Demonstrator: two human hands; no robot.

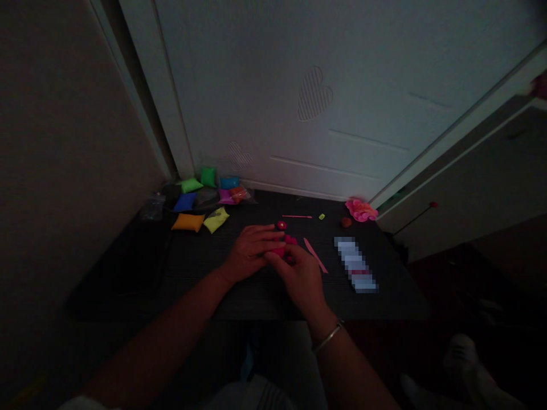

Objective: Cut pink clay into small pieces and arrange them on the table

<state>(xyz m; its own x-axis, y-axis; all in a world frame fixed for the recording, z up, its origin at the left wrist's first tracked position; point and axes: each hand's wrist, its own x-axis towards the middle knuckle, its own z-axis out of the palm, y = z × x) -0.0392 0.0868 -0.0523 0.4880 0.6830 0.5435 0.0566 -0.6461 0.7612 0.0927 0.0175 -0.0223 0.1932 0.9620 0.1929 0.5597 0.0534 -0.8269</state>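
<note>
My left hand [253,248] lies low over the dark table with its fingers stretched out to the right, their tips beside a piece of pink modelling clay [278,251]. Thumb and fingers of my right hand [302,278] are pinched on that piece from the right, partly hiding it. Just beyond the fingertips are more pink clay lumps [290,240]. A small dark pink clay flower [281,225] with a pale centre sits behind them. To the right of my right hand lies a pink modelling knife [316,255].
Coloured clay packets, among them an orange packet [187,222] and a yellow packet [216,220], lie at the back left. A thin pink tool [297,216], a brown ball [346,222] and a pink ruffled flower [361,210] are at the back. A blurred-out phone-like object [355,265] lies right.
</note>
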